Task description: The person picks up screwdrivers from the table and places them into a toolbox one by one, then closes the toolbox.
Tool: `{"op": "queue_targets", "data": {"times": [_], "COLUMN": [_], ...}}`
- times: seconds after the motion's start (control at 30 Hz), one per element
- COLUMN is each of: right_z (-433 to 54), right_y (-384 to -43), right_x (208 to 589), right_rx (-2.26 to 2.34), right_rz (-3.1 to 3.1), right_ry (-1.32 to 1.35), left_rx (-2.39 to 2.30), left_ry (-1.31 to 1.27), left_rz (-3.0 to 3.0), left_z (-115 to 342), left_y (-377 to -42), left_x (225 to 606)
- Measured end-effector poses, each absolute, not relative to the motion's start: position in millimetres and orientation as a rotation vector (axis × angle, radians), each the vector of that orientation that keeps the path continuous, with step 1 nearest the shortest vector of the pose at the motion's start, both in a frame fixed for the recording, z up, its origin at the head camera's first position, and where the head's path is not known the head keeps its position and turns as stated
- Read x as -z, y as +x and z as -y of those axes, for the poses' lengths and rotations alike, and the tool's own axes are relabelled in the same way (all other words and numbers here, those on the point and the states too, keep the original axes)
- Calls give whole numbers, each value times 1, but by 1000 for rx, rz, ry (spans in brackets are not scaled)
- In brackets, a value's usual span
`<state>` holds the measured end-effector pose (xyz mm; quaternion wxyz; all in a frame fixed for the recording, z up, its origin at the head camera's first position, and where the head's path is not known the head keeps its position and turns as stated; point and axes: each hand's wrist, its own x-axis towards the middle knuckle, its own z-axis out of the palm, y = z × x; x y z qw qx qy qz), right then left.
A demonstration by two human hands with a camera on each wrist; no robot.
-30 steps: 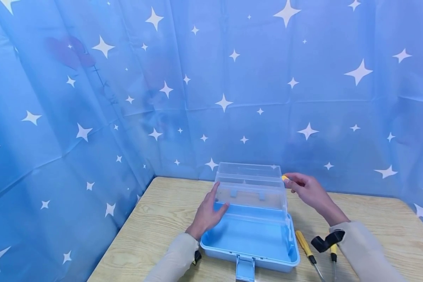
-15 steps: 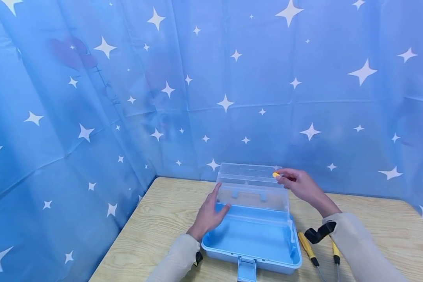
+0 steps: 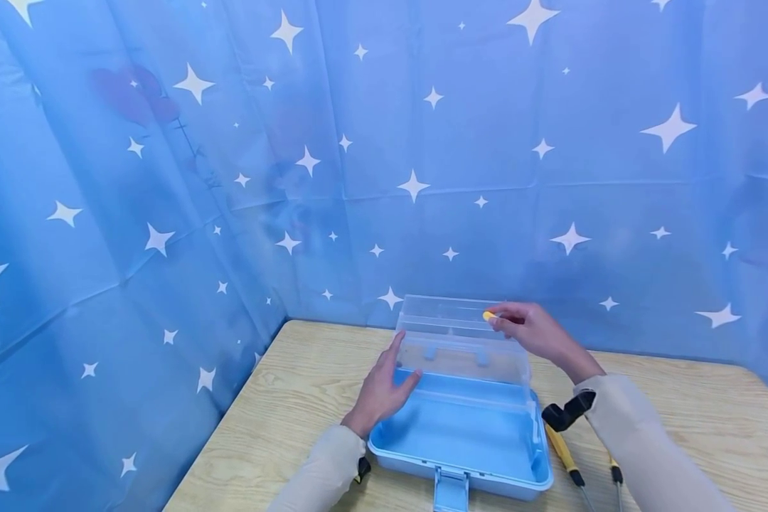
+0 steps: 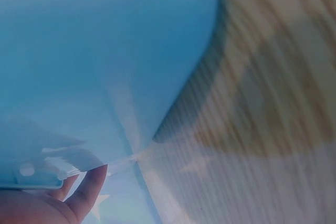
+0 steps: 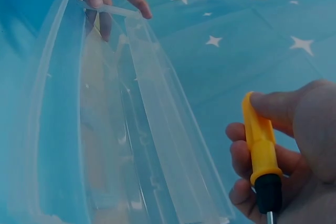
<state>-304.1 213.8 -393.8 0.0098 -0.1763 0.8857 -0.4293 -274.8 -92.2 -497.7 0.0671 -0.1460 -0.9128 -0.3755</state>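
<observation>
My right hand (image 3: 534,328) pinches a screwdriver (image 5: 261,142) by its yellow handle, thumb on top and fingers beneath. Below the black collar, a short piece of its metal shaft shows in the right wrist view. In the head view this hand overlaps the upper right of the clear lid (image 3: 451,325), which stands raised on a light blue toolbox (image 3: 461,427). At the lid's left side, my left hand (image 3: 384,387) holds the edge, with its thumb inside and its fingers around the outside. The left wrist view shows fingers (image 4: 89,192) at the clear plastic.
Two more yellow-handled screwdrivers, a nearer one (image 3: 562,448) and one partly behind the right sleeve (image 3: 616,471), lie right of the toolbox on the wooden table (image 3: 281,398). The box's front latch (image 3: 451,491) hangs down. A blue star-patterned curtain (image 3: 358,178) closes off the back and left.
My right hand has moved left with the screwdriver, from beside the lid's right edge to over its upper right part. The left hand keeps its place on the lid.
</observation>
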Motion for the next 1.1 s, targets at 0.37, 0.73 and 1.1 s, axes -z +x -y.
{"op": "queue_targets", "data": {"times": [0.37, 0.73, 1.1], "right_z": [-201, -191, -173], "right_y": [-313, -321, -329], "right_x": [392, 394, 400], "right_rx": [1315, 1297, 1211], "right_rz": [-2766, -2719, -2771], "right_ry": [-569, -623, -610], "left_rx": [1122, 1103, 1092], "left_ry": [-437, -459, -446], "left_rz": [2755, 2747, 2747], "left_z": [92, 92, 92], "left_y": [-275, -277, -277], "left_x": [497, 499, 499]}}
